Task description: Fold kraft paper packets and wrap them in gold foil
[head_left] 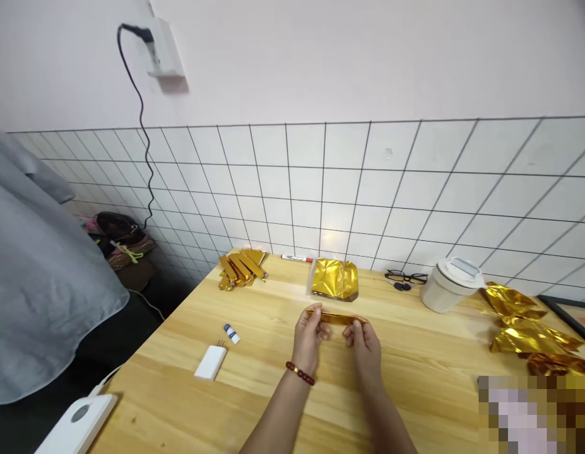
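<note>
Both my hands hold a narrow folded strip of gold foil (337, 318) just above the wooden table (415, 378). My left hand (307, 337), with a red bead bracelet on its wrist, pinches the strip's left end. My right hand (363, 343) pinches its right end. Just beyond the strip lies a clear bag of gold foil sheets (334, 279). A heap of finished folded gold strips (241, 267) lies at the table's far left corner.
A red marker (296, 258) lies by the tiled wall. Black glasses (404, 277) and a white lidded cup (449, 284) stand at the right, with crumpled gold foil (529, 325) beyond. A small white tube (231, 333), a white box (210, 362) and a white device (79, 424) sit left.
</note>
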`<move>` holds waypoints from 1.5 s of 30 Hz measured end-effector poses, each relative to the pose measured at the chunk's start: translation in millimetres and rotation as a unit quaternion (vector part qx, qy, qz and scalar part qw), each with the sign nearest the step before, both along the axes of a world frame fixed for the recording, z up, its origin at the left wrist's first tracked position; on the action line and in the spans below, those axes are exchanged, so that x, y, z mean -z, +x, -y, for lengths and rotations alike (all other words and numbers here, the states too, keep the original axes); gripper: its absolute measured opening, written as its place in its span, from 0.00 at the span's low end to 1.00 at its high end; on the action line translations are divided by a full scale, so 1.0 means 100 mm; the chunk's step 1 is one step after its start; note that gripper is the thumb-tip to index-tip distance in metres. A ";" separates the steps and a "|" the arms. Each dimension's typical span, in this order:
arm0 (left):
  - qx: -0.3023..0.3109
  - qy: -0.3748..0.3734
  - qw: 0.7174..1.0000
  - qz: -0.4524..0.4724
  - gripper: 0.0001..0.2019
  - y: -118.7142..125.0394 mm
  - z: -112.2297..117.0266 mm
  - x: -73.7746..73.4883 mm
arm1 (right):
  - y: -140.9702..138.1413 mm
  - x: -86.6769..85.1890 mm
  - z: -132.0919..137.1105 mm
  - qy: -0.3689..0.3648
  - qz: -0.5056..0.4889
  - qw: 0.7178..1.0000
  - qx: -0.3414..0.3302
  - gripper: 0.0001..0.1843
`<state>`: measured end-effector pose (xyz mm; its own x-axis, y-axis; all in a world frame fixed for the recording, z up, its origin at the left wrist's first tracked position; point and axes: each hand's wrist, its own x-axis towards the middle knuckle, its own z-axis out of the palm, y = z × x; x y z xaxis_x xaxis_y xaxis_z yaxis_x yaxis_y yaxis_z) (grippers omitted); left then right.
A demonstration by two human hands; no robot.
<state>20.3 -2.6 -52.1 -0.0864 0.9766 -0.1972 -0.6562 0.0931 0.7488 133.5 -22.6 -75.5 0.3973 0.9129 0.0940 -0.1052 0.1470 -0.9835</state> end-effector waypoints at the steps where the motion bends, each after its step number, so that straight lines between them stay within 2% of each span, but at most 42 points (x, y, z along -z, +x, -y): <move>1: 0.002 0.002 1.000 -0.005 0.21 0.01 0.01 0.00 | 0.01 0.01 0.00 -0.002 -0.007 1.000 0.005 0.25; 6: 0.002 0.009 1.000 -0.012 0.19 0.06 0.02 0.02 | 0.04 0.06 0.00 -0.026 -0.032 0.999 0.008 0.23; 16: 0.004 0.008 1.000 -0.002 0.21 0.03 0.03 0.00 | 0.03 0.03 0.01 -0.026 -0.064 0.997 -0.018 0.19; 20: -0.018 -0.008 1.000 0.007 0.20 0.02 0.04 -0.02 | 0.02 0.01 0.04 -0.015 -0.074 0.996 -0.046 0.19; 24: -0.045 0.000 0.999 -0.024 0.15 0.00 0.04 -0.03 | 0.01 0.00 0.07 -0.011 -0.058 0.996 -0.070 0.21; 31: -0.062 0.047 0.991 -0.112 0.16 0.03 0.07 0.06 | 0.00 0.02 0.05 -0.029 -0.031 0.999 -0.025 0.20; 36: -0.052 0.028 0.994 -0.090 0.24 0.05 0.08 0.08 | -0.02 0.01 0.09 -0.031 -0.015 0.999 -0.015 0.21; 41: -0.028 0.058 0.992 -0.113 0.22 0.04 0.09 0.05 | -0.04 -0.03 0.11 -0.031 -0.002 0.999 -0.023 0.25; 45: -0.029 0.073 0.989 -0.126 0.24 0.05 0.11 0.01 | -0.05 -0.09 0.11 -0.034 -0.022 0.999 0.018 0.27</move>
<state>25.8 -14.0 -53.3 -0.1716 0.9850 -0.0190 -0.4481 -0.0609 0.8919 128.9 -33.5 -66.7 0.4320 0.9018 0.0140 -0.1438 0.0842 -0.9860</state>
